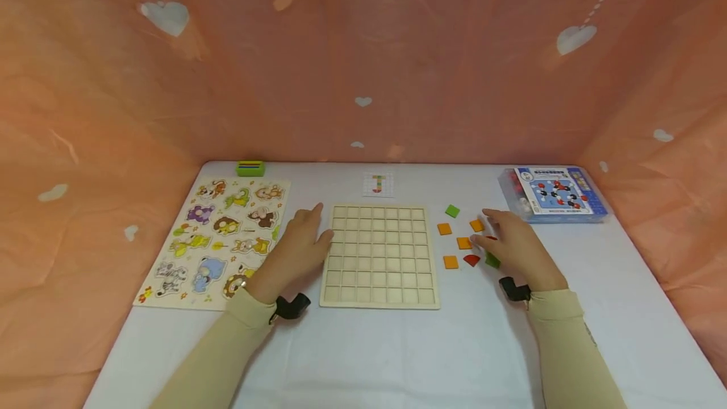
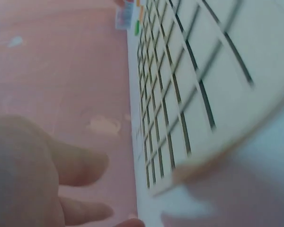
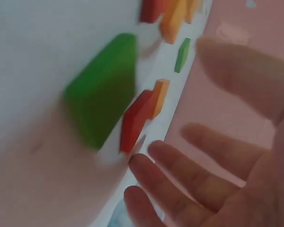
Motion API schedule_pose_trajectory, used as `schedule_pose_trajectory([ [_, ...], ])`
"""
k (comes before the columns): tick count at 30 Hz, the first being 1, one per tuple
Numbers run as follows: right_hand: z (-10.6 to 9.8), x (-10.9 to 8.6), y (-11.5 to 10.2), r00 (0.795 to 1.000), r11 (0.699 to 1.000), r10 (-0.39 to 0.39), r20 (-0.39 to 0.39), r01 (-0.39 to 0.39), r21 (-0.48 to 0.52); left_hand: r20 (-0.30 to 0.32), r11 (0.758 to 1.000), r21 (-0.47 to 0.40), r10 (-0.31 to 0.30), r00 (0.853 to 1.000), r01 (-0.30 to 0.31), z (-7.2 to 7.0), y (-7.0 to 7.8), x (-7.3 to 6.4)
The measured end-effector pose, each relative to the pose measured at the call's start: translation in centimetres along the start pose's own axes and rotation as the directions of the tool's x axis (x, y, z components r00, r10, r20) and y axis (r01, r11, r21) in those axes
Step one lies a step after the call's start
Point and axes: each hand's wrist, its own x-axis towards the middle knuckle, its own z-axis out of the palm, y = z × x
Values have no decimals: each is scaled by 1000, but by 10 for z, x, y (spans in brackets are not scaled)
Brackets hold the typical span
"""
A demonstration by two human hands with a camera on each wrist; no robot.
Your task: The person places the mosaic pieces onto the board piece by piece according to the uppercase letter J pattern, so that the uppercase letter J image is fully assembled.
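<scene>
A pale wooden grid board point(image 1: 379, 251) lies flat on the white table. My left hand point(image 1: 292, 251) is at its left edge with fingers extended; the left wrist view shows the hand beside the board's rim point(image 2: 213, 146), holding nothing. To the right of the board, my right hand point(image 1: 515, 246) hovers over loose flat pieces, fingers spread and nothing gripped. Among these are orange squares point(image 1: 445, 229), a green square point(image 1: 452, 211) and a red rounded wedge point(image 1: 471, 260). Close to the right hand are another green piece point(image 3: 106, 92) and a second red piece point(image 3: 136, 120), partly hidden in the head view.
A small card point(image 1: 378, 185) with a coloured J pattern lies behind the board. An animal puzzle board point(image 1: 216, 257) is at the left, with a green block-like item point(image 1: 250, 169) behind it. At the back right sits a plastic box point(image 1: 559, 194) with molecule pictures.
</scene>
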Motion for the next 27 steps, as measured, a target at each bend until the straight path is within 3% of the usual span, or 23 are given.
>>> schedule_pose_trajectory([
  [3,-3,7,-2,999,999,39,8,-39,23,-4,999,-27,-24,1000,23,3,8,5],
  [9,-1,14,-5,991,992,121,47,-123,27,8,998,42,-44,999,44,11,10,4],
  [19,1,21,-9,998,997,70,-8,-70,-31,24,998,42,-51,998,50,6,4,4],
  [27,3,20,-8,994,993,112,-8,-112,-37,54,994,16,-107,993,106,8,1,4],
])
